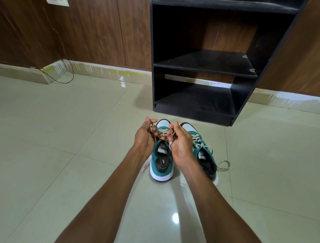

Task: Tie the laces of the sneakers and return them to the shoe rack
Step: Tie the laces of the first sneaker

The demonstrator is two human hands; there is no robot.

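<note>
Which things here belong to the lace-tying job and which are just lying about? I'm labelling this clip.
Part of the job:
left sneaker, its laces held by the left hand and the right hand
right sneaker, its lace loose on the floor
black shoe rack

Just lying about:
thin wire by the wall
paper on the wood panel

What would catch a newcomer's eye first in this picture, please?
Two green sneakers stand side by side on the pale tiled floor, with the left hand and right hand working the laces of the left one. Behind them stands a black shoe rack against the wooden wall.
</note>
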